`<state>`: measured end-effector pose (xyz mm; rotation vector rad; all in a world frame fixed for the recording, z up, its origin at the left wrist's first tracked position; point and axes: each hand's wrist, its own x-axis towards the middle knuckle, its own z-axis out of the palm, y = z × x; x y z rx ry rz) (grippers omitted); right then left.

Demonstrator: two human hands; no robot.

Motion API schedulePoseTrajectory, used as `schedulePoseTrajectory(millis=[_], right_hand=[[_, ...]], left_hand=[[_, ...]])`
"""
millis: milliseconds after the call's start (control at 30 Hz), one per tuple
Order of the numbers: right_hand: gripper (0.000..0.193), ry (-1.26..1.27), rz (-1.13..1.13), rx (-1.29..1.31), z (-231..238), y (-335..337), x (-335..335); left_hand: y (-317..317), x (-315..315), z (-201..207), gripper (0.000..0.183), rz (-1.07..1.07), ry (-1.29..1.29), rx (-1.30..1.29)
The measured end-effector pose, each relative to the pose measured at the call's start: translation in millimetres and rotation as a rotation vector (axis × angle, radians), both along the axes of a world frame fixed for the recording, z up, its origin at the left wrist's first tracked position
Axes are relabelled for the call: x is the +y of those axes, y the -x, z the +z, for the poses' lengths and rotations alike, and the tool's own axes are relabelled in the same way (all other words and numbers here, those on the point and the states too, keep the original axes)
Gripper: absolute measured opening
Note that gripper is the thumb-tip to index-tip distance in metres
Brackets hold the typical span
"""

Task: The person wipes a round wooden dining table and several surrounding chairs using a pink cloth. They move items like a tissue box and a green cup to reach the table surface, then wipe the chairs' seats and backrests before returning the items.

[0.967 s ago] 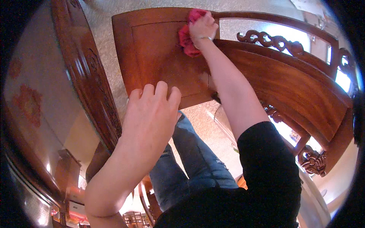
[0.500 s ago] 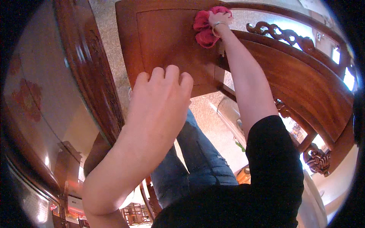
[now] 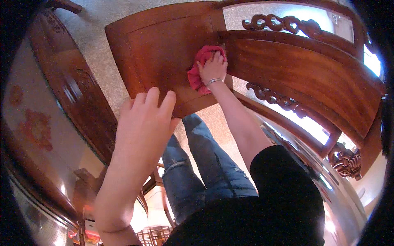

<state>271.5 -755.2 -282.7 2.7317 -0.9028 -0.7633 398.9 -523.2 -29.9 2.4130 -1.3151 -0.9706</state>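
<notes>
A wooden chair shows a reddish-brown seat [image 3: 160,49] and a curved backrest panel [image 3: 303,74] to its right. On the seat, close to the foot of the backrest, lies a crumpled red cloth [image 3: 197,74]. My right hand [image 3: 214,69], with a silver bracelet at the wrist, presses down on the cloth with its fingers spread over it. Nearer to me, my left hand [image 3: 148,108] hovers in front of the seat's near edge. Its fingers are apart and loosely bent, their tips partly hidden, and I see nothing held in it.
Along the left stands a dark wooden table [image 3: 74,90] with a carved edge and a glossy top. Scrollwork carvings [image 3: 283,24] run along the chair's back. Below the chair is a speckled floor [image 3: 94,45]; a shiny metallic curved surface [image 3: 328,180] is at lower right.
My right hand and the red cloth have come nearer to me across the seat, from the far end of the backrest to its near part. My left hand has shifted left and its fingers have loosened.
</notes>
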Motion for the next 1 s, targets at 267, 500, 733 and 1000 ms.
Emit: schedulePoseTrajectory(millis=[267,500,733,1000], right_hand=[[0.063,-0.034,-0.283,0.119,3,-35,-26],[0.066,-0.066,-0.382,0.0,6,-37,-16],[0.064,0.017,-0.244,0.012,-7,-24,-16],[0.06,0.056,-0.01,-0.017,-3,24,4]], left_hand=[[1,0,1,0.046,0.013,0.002,0.021],[4,2,-4,0.045,0.024,-0.008,-0.007],[3,1,-4,0.047,0.005,-0.018,-0.002],[-1,-2,4,0.046,-0.004,-0.009,0.045]])
